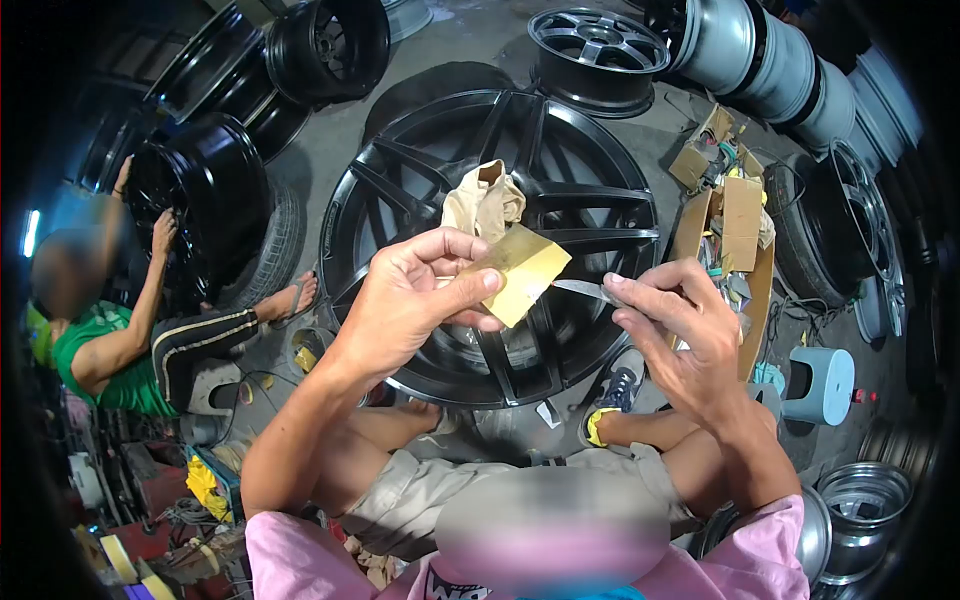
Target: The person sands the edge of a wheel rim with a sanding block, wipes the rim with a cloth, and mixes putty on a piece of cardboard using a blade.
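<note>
My left hand (pixel 420 285) pinches a folded piece of yellow sandpaper (pixel 527 275) between thumb and fingers, a dark smudge on its upper face. In my right hand (pixel 690 330) is a small thin metal blade (pixel 582 289), held by thumb and fingertips. Its tip points left, close to the paper's right edge; whether they touch I cannot tell. Below both hands lies a large black alloy wheel (pixel 590 205), spokes facing up. A crumpled beige cloth (pixel 484 203) rests on the wheel's hub, just behind the sandpaper.
On the left a person in a green shirt (pixel 110 345) sits with hands at another black wheel (pixel 215 180). A cardboard box (pixel 742 225) of supplies stands right, near a light-blue stool (pixel 820 385). More rims (pixel 600 60) line the back. My shoe (pixel 622 385) is beside the wheel.
</note>
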